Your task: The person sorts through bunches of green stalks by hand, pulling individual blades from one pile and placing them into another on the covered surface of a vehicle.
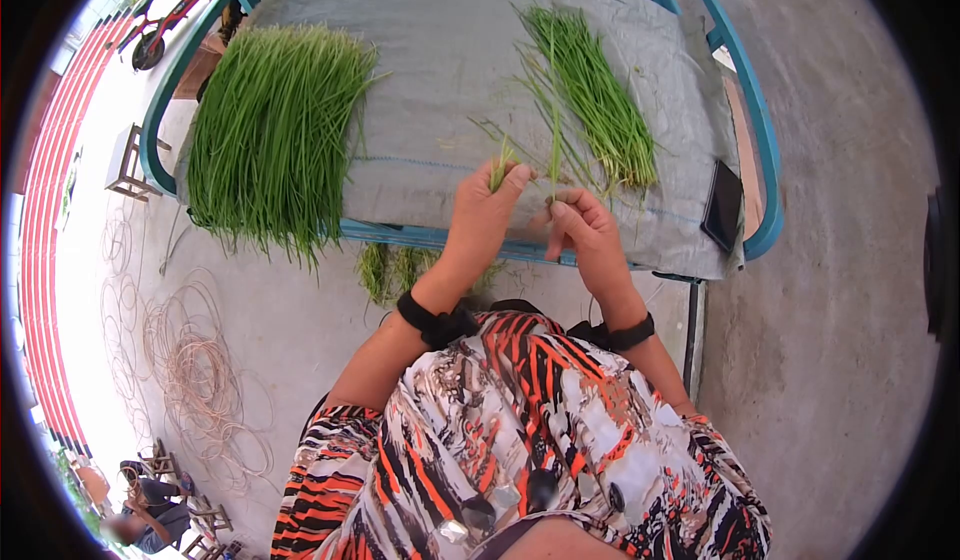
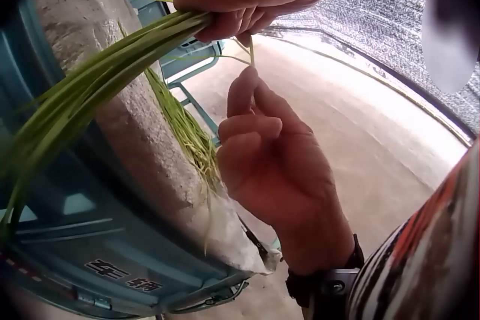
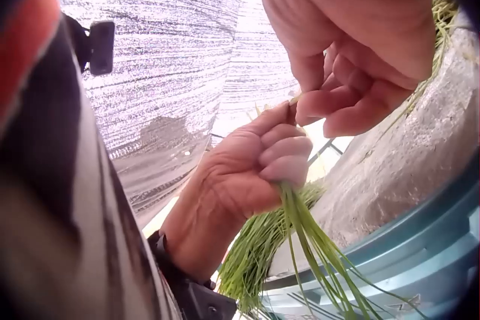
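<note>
My left hand grips a small bunch of garlic chives; in the left wrist view their green leaves trail out to the left. Close beside it, my right hand pinches a thin chive stalk between thumb and forefinger. In the right wrist view, the fingertips of both hands meet, with the bunch hanging below the left hand. Farther out on the grey cloth lies a smaller heap of chives, its pale ends toward me. A large, evenly laid pile of chives covers the left side.
A teal metal rail frames the cloth-covered surface. On its right edge lies a black phone. Bundles of greens sit on the floor below. To the left are loose coils of cord, a wooden stool and a seated person.
</note>
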